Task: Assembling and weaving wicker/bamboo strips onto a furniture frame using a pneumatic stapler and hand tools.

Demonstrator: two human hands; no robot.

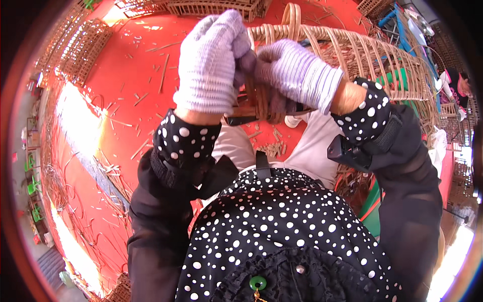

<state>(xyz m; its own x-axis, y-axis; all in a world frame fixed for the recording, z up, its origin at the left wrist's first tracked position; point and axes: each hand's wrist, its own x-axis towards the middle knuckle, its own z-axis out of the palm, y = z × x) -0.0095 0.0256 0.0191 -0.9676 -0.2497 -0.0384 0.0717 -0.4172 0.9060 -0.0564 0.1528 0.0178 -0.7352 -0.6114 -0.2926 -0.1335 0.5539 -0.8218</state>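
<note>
Both my hands wear lavender-and-white striped knit gloves and meet at the left end of a woven wicker basket (370, 48). My left hand (211, 63) is closed, its fingers curled toward the basket's end. Just to its right, my right hand (297, 70) is closed too, thumb and fingers pinched together and facing the left. What the fingertips hold is hidden between the gloves. The basket lies tilted beyond my right hand, with a looped cane handle (291, 20) on its rim. Below my hands, bits of brown cane and a dark, narrow object (241, 120) show above my lap.
Cane offcuts (274, 148) litter the red floor (126, 75). Stacked wicker baskets (83, 50) stand at the far left, and more (216, 9) lie at the back. Long cane strands (58, 171) pile up at the left. Another person (455, 88) sits at the far right beyond a blue frame (402, 30).
</note>
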